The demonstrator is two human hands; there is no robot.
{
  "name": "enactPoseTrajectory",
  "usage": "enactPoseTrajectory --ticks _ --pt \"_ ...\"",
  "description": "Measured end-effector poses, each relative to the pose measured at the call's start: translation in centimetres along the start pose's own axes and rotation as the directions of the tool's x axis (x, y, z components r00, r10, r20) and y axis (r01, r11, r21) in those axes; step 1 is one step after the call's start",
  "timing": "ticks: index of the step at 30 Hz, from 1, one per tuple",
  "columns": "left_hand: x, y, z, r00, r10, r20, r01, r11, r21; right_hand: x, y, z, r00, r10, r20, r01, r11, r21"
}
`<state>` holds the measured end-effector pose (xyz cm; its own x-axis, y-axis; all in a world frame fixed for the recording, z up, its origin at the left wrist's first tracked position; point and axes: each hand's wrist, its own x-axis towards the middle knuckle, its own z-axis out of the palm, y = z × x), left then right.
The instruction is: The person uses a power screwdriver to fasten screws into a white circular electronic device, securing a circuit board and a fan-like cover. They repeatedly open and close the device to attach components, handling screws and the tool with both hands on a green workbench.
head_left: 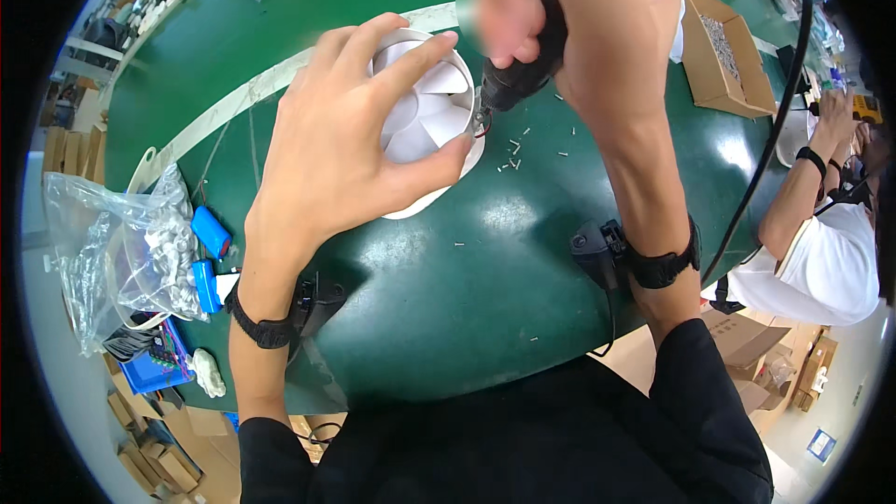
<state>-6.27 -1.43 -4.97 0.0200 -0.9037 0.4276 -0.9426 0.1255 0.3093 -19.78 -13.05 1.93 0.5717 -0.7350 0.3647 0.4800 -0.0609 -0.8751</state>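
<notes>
My left hand is spread over a white round fan, its fingers and thumb gripping the rim. White blades show inside the ring. Above and to the right, my right hand is wrapped around a black power screwdriver, its fingers slightly blurred. The tool's tip points down at the fan's right edge, beside a short red wire; whether it sits on a screw is too small to tell. Several small screws lie loose on the green table, just right of the fan.
An open cardboard box of small screws stands at the right. At the left are a clear plastic bag of white parts, blue battery packs and a blue tray. A black cable crosses the right side, near a co-worker's arm.
</notes>
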Motion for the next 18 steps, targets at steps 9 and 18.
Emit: enactPoseTrajectory --ticks 9,18 --pt "0.3 -0.1 0.0 1.0 0.006 -0.009 -0.005 1.0 0.019 1.2 2.5 -0.3 0.922 -0.385 -0.043 0.386 0.922 0.011" --pt "-0.8 2.2 -1.8 0.912 -0.41 0.012 0.393 0.882 0.26 0.5 -1.2 0.0 0.977 -0.141 -0.161 0.123 0.985 -0.119"
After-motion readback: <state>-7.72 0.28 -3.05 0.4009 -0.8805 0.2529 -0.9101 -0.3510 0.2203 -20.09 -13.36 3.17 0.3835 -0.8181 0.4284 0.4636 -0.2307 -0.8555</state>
